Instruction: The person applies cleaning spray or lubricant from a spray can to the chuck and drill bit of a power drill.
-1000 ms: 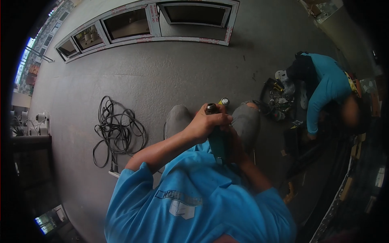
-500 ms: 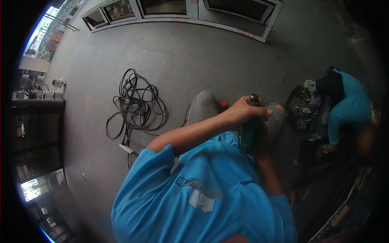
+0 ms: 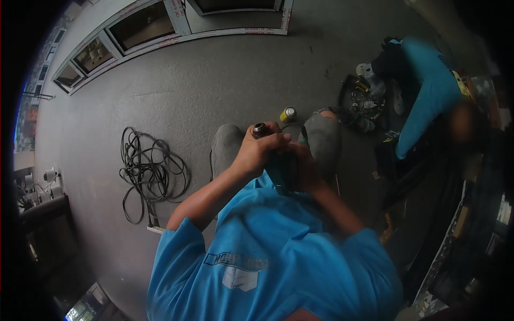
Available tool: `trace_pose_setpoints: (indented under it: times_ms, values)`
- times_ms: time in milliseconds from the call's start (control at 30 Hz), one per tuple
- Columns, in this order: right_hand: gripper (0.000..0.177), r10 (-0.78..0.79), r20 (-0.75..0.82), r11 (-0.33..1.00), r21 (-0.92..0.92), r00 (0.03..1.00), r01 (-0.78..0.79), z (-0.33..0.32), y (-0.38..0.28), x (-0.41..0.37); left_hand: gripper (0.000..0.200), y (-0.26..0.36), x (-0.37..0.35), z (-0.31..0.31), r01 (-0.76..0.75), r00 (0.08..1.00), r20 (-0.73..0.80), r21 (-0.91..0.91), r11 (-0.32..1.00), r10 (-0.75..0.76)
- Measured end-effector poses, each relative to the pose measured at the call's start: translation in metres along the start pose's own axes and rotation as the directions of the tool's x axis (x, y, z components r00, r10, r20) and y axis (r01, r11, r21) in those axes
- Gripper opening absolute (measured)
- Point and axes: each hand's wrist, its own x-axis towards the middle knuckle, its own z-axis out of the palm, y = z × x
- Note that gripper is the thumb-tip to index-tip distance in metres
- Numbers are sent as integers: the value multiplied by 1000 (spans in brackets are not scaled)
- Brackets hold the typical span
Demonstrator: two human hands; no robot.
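Note:
A dark green power drill stands upright between my knees, its round black chuck pointing up. Around the top of the drill, just below the chuck, my left hand is wrapped. My right hand is closed on the drill's darker lower part, at its right side; shadow hides some of those fingers. A thin cable shows beside the right hand. Beyond the knees, a yellow can with a pale end sits on the floor.
Coiled black cable lies on the floor at left. Framed window panels lie at the top. At right, another person in a blue shirt bends beside a pile of tools. A dark bench stands far left.
The view has shifted, so the panels, cable and other person appear further left. My right hand shows more clearly at the drill. The can, earlier a red spot, now shows its yellow side.

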Motion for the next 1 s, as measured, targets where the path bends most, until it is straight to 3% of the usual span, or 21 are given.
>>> trace_pose_setpoints:
  times_ms: [100,167,233,300,367,400,433,467,500,533,600,667,733,800,867,1000]
  values:
    - [75,3,19,1000,-23,1000,-2,-4,-19,2,27,9,-2,5,-5,1000,-9,56,998,6]
    - [78,-4,-22,997,78,1000,5,-4,-18,-2,31,7,1,2,-44,997,60,107,993,38]
    - [81,44,-59,998,47,997,-42,-1,-19,-6,55,7,6,-7,-169,942,307,79,982,137]
    - [85,68,-84,997,53,994,-64,-6,-19,-10,84,5,17,-30,-198,917,364,63,978,162]
    - [89,71,-133,994,94,989,-59,-12,-22,-7,80,-5,31,-88,-86,974,222,229,970,34]
    - [89,73,-155,994,87,985,-60,-14,-19,-9,81,-25,38,-134,32,999,-9,450,893,-31]
    - [90,120,-136,988,116,983,-104,-14,-16,-13,82,-48,42,-181,185,968,-250,617,765,-33]
    - [91,165,-113,978,147,980,-148,-16,-14,-16,87,-68,38,-216,333,930,-363,765,551,-58]
    - [91,163,-130,979,147,978,-143,-19,-15,-19,95,-102,35,-280,576,815,-547,731,366,-192]
    - [86,196,-147,973,153,970,-173,-23,-17,-21,95,-97,39,-278,571,819,-544,740,357,-181]
    - [80,228,-183,965,171,956,-198,-20,-13,-22,93,-91,42,-266,465,882,-447,785,409,-145]
    - [93,246,-164,956,203,955,-211,-13,-3,-29,92,-100,31,-242,372,926,-356,805,462,-125]
    - [93,270,-138,945,228,953,-235,-18,-9,-24,91,-110,15,-214,284,956,-277,802,526,-95]
    - [93,284,-109,936,248,953,-251,-20,-12,-20,79,-50,32,-119,79,993,34,495,865,-110]
    - [91,250,-108,941,263,962,-215,-20,-11,-14,56,-18,31,-32,43,957,288,-30,999,-32]
    - [88,266,-55,952,173,962,-253,-30,-13,-17,34,-21,53,-3,176,955,250,-32,984,-162]
